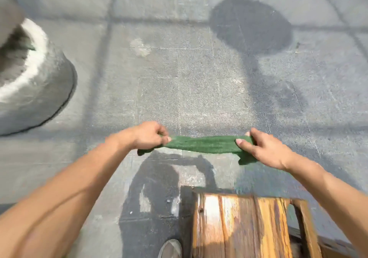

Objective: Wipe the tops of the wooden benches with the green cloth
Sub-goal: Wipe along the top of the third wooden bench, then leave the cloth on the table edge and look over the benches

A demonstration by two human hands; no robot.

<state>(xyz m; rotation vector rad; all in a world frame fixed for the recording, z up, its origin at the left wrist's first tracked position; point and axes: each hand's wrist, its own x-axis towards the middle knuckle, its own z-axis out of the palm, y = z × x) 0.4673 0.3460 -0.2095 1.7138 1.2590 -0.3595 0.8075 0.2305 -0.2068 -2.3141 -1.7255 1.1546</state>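
Observation:
The green cloth (201, 144) is stretched in a twisted band between both hands, out over the grey paving. My left hand (148, 135) pinches its left end and my right hand (264, 148) grips its right end. A wooden bench (245, 228) with worn yellow-brown planks lies below the hands at the bottom right, with its end toward me. The cloth hangs in the air beyond the bench and does not touch it.
A large grey concrete planter (39, 90) with a white rim stands at the left. Grey paving slabs (199, 68) with dark round shadows fill the ground ahead. My shoe (170, 248) shows at the bottom, just left of the bench.

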